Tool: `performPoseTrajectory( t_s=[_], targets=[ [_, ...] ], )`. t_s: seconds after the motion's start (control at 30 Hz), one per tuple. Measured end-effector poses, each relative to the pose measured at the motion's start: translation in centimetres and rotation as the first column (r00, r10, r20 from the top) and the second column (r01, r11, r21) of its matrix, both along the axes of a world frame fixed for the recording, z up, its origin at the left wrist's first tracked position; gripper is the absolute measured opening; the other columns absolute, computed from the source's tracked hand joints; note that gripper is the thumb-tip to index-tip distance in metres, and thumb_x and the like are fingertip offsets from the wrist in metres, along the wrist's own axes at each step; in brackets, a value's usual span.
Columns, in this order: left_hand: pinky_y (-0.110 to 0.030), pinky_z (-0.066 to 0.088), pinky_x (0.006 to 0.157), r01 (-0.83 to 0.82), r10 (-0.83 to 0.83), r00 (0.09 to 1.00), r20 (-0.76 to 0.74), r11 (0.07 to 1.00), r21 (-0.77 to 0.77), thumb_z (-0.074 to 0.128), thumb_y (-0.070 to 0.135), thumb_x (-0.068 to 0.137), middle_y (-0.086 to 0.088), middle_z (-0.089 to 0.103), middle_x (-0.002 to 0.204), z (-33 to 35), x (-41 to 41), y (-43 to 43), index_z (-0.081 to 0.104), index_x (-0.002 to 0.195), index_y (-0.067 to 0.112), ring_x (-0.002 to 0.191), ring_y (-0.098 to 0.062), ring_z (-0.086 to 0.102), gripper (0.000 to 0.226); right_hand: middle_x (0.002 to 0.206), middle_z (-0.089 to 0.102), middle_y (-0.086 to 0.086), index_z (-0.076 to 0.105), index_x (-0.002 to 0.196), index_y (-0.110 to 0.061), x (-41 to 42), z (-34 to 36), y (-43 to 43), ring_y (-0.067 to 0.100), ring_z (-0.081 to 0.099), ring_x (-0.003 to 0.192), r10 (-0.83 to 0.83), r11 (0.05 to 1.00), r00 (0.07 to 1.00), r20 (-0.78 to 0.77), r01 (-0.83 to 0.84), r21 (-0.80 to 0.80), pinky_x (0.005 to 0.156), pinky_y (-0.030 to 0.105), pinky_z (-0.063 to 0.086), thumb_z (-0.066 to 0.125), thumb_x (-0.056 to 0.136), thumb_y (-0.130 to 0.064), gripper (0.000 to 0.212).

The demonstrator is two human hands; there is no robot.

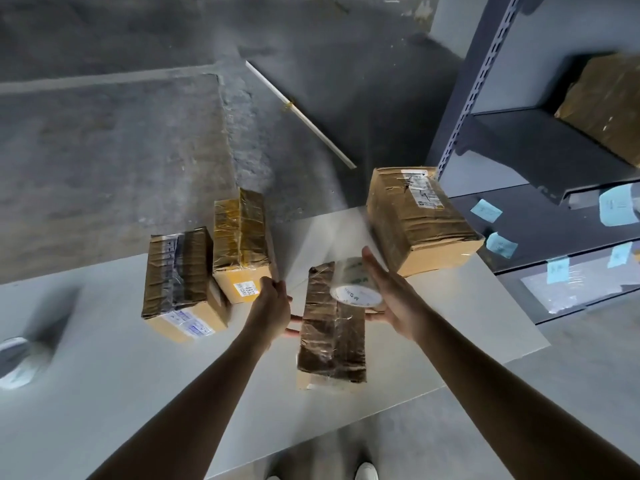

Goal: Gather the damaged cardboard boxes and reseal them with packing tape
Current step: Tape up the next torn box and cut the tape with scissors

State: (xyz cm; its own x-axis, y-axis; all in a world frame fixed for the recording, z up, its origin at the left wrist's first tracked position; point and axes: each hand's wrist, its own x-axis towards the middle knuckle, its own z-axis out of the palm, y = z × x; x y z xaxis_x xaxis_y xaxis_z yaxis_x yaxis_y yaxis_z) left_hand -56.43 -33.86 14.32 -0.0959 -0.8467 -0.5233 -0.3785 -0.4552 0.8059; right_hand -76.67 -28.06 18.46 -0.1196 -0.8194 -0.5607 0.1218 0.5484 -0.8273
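Storeroom or warehouse, metal shelving (485,98), taped parcels (420,220), concrete floor (104,150)

The big box (420,223) is creased brown cardboard, matt and rough. The narrow box (331,337) and the two left boxes (180,271) (240,237) wear crinkled, shiny brown tape. The tape roll (355,289) looks like glossy clear plastic. The worktop (121,358) is smooth and matt grey, the floor (121,150) rough concrete. The shelving (519,143) is painted metal with paper notes (486,210).

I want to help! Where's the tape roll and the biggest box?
clear packing tape roll (351,277), head view, its outer band.
biggest brown cardboard box (419,216), head view, its crumpled top.
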Motion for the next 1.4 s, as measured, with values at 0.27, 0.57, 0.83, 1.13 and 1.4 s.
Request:
performPoseTrajectory(
  t_s=[0.27, 0.57, 0.83, 1.13, 1.4],
  targets=[
    [-0.038, 0.06, 0.056, -0.241, 0.26, 0.949, -0.176, 0.963, 0.123, 0.03, 0.029, 0.108, -0.011, 0.056, 0.12, 0.3, 0.9, 2.8, 0.033, 0.118, 0.02, 0.08, -0.028, 0.071, 0.014, 0.122, 0.066, 0.01, 0.057, 0.124, -0.028, -0.2, 0.7, -1.3, 0.028, 0.059, 0.119, 0.18, 0.983, 0.981, -0.071, -0.182, -0.026, 0.105, 0.056, 0.044, 0.056, 0.08, -0.077, 0.066],
    [-0.042, 0.058, 0.087, -0.405, 0.444, 0.844, -0.301, 0.896, 0.185, 0.033, 0.017, 0.108, -0.011, 0.059, 0.123, -0.3, 1.0, 2.6, 0.046, 0.123, 0.01, 0.111, -0.034, 0.065, 0.021, 0.098, 0.074, 0.009, 0.07, 0.1, -0.017, 0.6, 1.5, -2.1, 0.026, 0.069, 0.097, 0.205, 0.967, 0.918, -0.339, -0.244, -0.076, 0.101, 0.053, 0.049, 0.066, 0.07, -0.076, 0.065],
    [-0.024, 0.057, 0.051, -0.369, 0.413, 0.879, -0.238, 0.906, 0.21, 0.04, 0.022, 0.106, -0.012, 0.063, 0.112, -3.9, 0.2, 2.6, 0.048, 0.121, 0.004, 0.08, -0.02, 0.07, 0.025, 0.099, 0.071, 0.008, 0.068, 0.1, -0.014, 0.7, 1.6, -3.4, 0.025, 0.067, 0.097, 0.24, 0.963, 0.85, -0.47, -0.27, 0.005, 0.098, 0.047, 0.053, 0.069, 0.075, -0.068, 0.059],
    [-0.024, 0.043, 0.056, -0.211, 0.214, 0.976, -0.028, 0.972, 0.102, 0.045, 0.038, 0.103, -0.005, 0.063, 0.092, -6.6, -1.3, 2.7, 0.059, 0.109, 0.005, 0.084, -0.017, 0.061, 0.036, 0.092, 0.073, 0.008, 0.073, 0.093, -0.014, 0.8, 1.4, -3.4, 0.023, 0.07, 0.087, 0.253, 0.96, 0.791, -0.557, -0.275, 0.045, 0.09, 0.047, 0.055, 0.067, 0.069, -0.076, 0.067],
    [-0.028, 0.042, 0.06, -0.209, 0.221, 0.974, -0.056, 0.964, 0.166, 0.047, 0.043, 0.101, -0.007, 0.066, 0.102, -7.3, -2.0, 2.3, 0.059, 0.108, 0.009, 0.088, -0.019, 0.062, 0.037, 0.083, 0.071, 0.003, 0.071, 0.088, -0.013, 1.3, 1.9, -3.2, 0.014, 0.067, 0.074, 0.215, 0.966, 0.8, -0.56, -0.257, 0.004, 0.061, 0.022, 0.049, 0.066, 0.082, -0.061, 0.048]
  ],
)
